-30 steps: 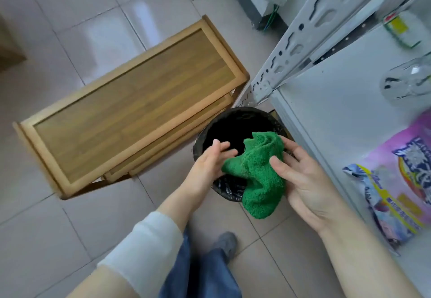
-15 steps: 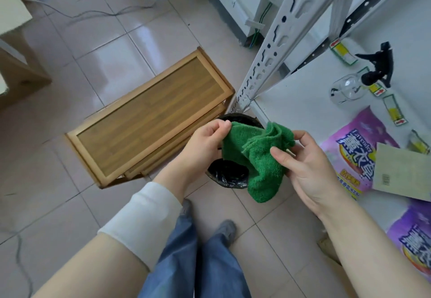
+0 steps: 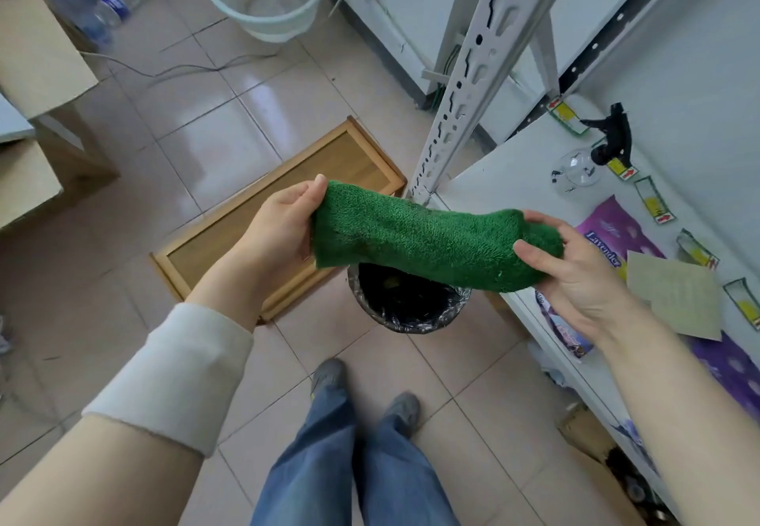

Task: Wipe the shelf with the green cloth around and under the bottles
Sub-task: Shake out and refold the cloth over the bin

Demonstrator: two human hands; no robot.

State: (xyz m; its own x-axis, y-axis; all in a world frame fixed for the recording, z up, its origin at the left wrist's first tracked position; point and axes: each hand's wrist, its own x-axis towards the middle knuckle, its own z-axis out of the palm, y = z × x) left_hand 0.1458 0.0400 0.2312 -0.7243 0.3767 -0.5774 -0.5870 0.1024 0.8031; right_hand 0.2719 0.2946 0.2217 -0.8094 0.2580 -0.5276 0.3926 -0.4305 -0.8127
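Head view: your left hand [image 3: 279,229] and right hand [image 3: 575,274] are pinching opposite ends of fuzzy green cloth [image 3: 423,237], stretching it above black-lined round bin [image 3: 405,311], just beside white shelf edge [image 3: 485,196].

place: storeroom | cues: slotted shelf rack [image 3: 462,85], purple pouches [image 3: 604,233], bucket [image 3: 267,30]

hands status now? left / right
Left hand: grip closed on one end of the green cloth.
Right hand: grip closed on the cloth's other end, above the bin.
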